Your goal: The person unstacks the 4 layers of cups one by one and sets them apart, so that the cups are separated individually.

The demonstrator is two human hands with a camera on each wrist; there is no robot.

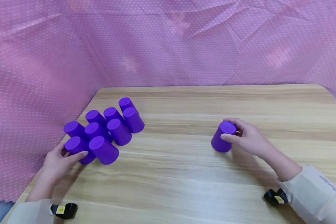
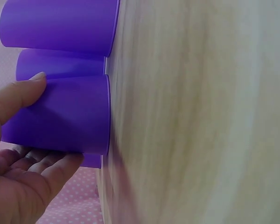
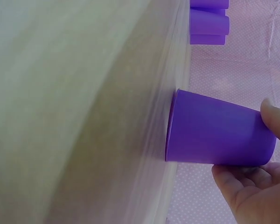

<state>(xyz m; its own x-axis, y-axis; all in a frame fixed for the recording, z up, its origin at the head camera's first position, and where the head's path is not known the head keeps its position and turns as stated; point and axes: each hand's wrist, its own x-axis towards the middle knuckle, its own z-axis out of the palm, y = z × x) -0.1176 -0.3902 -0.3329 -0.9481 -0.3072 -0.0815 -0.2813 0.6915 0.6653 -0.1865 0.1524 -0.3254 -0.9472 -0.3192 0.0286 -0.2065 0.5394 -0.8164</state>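
Several purple cups point(image 1: 119, 132) stand upside down in a tight cluster on the left of the table in the head view. My left hand point(image 1: 58, 163) grips the cup point(image 1: 75, 143) at the cluster's near left corner, thumb on one side and fingers on the other. In the left wrist view that cup point(image 2: 65, 116) has its rim down at the tabletop, beside its neighbours. Well apart on the right, my right hand point(image 1: 247, 138) holds a single upside-down purple cup point(image 1: 221, 141) near its closed end. The right wrist view shows this cup point(image 3: 214, 130) with its rim right at the table surface.
A light wood-grain table point(image 1: 170, 186) lies beneath everything. Pink dotted cloth point(image 1: 168, 46) hangs behind the table and along its left side. Each wrist carries a small black camera, as at the left cuff point(image 1: 68, 211) and the right cuff point(image 1: 275, 197).
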